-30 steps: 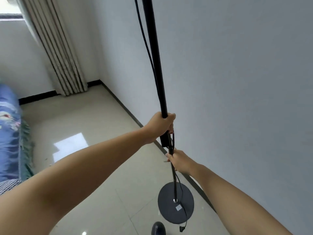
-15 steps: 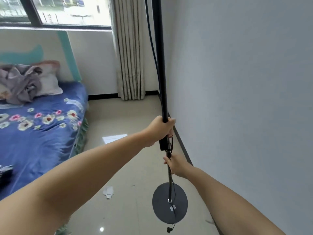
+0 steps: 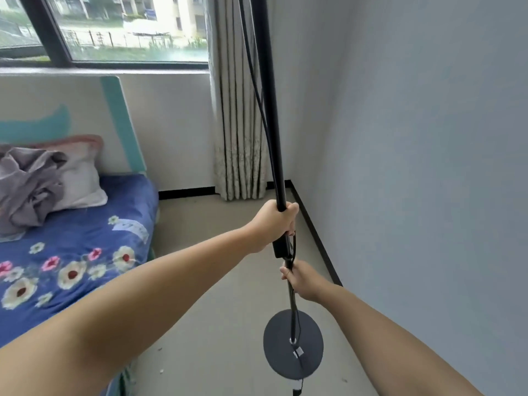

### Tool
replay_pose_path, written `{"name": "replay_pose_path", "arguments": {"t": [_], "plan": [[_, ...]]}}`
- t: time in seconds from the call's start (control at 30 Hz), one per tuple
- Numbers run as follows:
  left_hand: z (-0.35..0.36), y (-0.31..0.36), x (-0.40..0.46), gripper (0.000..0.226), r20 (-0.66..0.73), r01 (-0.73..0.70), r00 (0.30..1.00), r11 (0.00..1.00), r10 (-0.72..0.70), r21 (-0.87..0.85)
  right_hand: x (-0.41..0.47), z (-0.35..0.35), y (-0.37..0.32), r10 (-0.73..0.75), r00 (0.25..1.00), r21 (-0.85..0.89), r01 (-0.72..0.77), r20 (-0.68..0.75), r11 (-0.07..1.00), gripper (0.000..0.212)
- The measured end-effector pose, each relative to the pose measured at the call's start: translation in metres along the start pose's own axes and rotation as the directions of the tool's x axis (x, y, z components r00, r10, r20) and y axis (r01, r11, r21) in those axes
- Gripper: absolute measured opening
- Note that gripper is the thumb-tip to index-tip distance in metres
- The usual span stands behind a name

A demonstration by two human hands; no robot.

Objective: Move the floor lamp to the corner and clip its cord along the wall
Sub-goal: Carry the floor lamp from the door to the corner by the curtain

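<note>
Lamp pole (image 3: 271, 110) black, slim, round base (image 3: 293, 344), cord (image 3: 255, 90) alongside

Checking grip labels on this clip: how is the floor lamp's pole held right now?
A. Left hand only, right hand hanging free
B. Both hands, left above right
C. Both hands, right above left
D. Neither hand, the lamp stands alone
B: the left hand wraps the lamp pole higher up, and the right hand grips the thinner section below it, above the round base.
</note>
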State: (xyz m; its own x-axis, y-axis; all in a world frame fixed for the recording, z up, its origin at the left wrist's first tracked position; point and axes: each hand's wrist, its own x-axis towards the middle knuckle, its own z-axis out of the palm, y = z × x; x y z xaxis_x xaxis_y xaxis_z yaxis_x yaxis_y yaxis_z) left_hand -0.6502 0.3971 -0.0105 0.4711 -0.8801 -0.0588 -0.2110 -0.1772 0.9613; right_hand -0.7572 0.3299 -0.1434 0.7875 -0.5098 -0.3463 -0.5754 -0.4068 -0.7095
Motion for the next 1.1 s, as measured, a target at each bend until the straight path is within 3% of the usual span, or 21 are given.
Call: {"name": "replay_pose_path", "arguments": {"t": [0.3, 0.47, 0.67, 1.1], "plan": [[-0.1, -0.012, 0.227, 0.049, 0.035, 0.003, 0.999, 0.994, -0.006, 0.106, 0.221, -0.067, -0.052, 0.032, 0.999, 0.081, -0.031, -0.012, 0.996, 0.021], [-0.156, -0.025, 0.359, 0.045, -0.011, 0.043, 0.999, 0.998, -0.043, 0.051, 0.36, -0.105, -0.08, 0.039, 0.999, 0.135, -0.043, 0.03, 0.99, 0.019], [-0.214, -0.023, 0.503, 0.043, 0.026, 0.029, 0.999, 1.0, -0.029, 0.012, 0.497, -0.161, -0.113, 0.048, 0.999, 0.157, -0.05, 0.019, 0.986, 0.018], [-0.224, -0.065, 0.818, 0.045, 0.279, -0.062, 0.96, 0.994, 0.035, 0.089, 0.764, -0.267, -0.075, 0.3, 0.935, 0.222, -0.257, -0.187, 0.941, 0.02]]}}
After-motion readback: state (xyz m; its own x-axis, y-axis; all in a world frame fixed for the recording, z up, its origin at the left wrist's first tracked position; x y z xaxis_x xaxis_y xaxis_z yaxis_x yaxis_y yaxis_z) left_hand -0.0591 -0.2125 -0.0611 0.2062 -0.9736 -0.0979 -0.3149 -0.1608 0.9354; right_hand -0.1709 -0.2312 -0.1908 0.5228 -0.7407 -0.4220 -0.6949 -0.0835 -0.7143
